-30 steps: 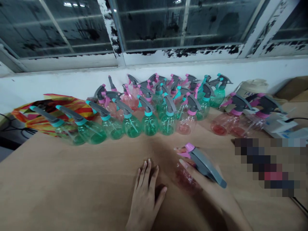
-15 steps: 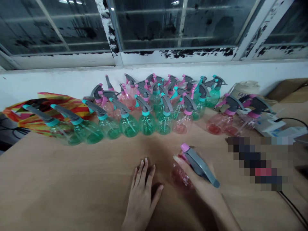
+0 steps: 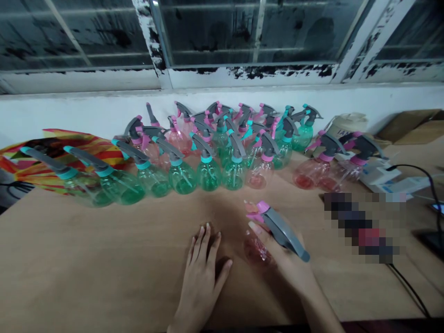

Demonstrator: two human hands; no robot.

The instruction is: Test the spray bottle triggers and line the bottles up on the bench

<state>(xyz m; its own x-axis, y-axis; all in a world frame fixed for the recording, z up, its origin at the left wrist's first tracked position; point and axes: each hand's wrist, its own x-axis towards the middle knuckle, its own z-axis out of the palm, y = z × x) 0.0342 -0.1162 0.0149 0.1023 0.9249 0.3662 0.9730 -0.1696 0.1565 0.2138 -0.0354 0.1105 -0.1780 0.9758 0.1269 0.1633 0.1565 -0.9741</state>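
Clearly, the red bottle [image 3: 252, 247] is with the right hand [image 3: 289, 268], which is clamped about its neck, thumb on the near side and a fingertip showing beyond the pink trigger [image 3: 255, 216]. Its grey head [image 3: 282, 229] makes the long line to read: it runs slantwise, the pink nozzle [image 3: 262, 206] away from the body and to the left, the tail end back over the right wrist. The bottle's body sits low and left of that hand; whether its base touches the desk [image 3: 114, 259] cannot be told.

The left hand [image 3: 201, 273] holds nothing. It lies palm down on the desk, fingers spread a little and pointing away, to the left of the red bottle and apart from it. The two hands are well apart.

Beyond both hands stands the front row: six green bottles [image 3: 208, 175], then a pink bottle [image 3: 257, 178] just beside the last of them. To its right comes a gap, then two more pink-collared bottles [image 3: 308, 178], overlapping in view. Behind the row, more sprayers [image 3: 178, 138] crowd toward the wall [image 3: 93, 113].

As for contents, thin tubes [image 3: 187, 175] show inside several green bottles. Colour deepens at the bases, but whether that is liquid or thicker plastic cannot be told.
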